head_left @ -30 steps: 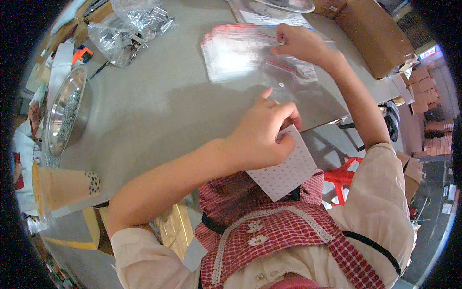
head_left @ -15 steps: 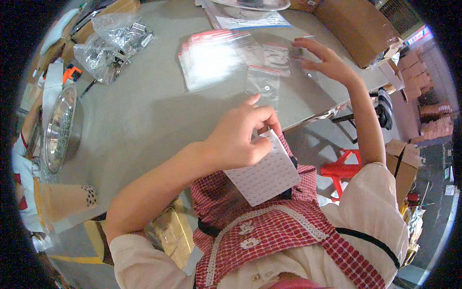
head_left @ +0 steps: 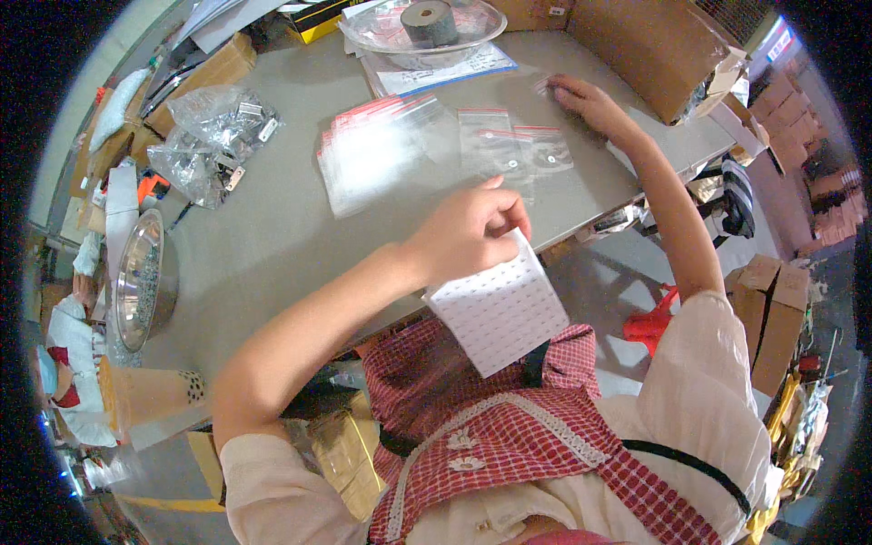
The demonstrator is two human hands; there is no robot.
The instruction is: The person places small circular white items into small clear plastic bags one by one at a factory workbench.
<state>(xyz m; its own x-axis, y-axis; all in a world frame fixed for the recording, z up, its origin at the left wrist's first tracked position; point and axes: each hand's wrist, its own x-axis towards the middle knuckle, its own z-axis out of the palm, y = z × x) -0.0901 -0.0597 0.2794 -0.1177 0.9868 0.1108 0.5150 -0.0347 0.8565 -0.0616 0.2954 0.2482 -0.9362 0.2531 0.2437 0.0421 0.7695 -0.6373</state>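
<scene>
My left hand pinches the top edge of a white sheet with rows of small dark marks, likely a label sheet. The sheet hangs over my lap, past the table's near edge. Beyond my left hand lie small clear zip bags with red strips; two round white dots show on them. A thick stack of similar zip bags lies to their left, bright with glare. My right hand is farther off on the right, fingers curled together at a faint see-through thing too blurred to name.
A large cardboard box stands at the back right. A clear tray with a dark roll sits on papers at the back. On the left are bags of metal parts, a steel bowl and a drink cup. A red stool stands right.
My right hand has moved away from the loose zip bags toward the back, and its spread fingers have closed together. My left hand still holds the sheet. The view has shifted slightly.
</scene>
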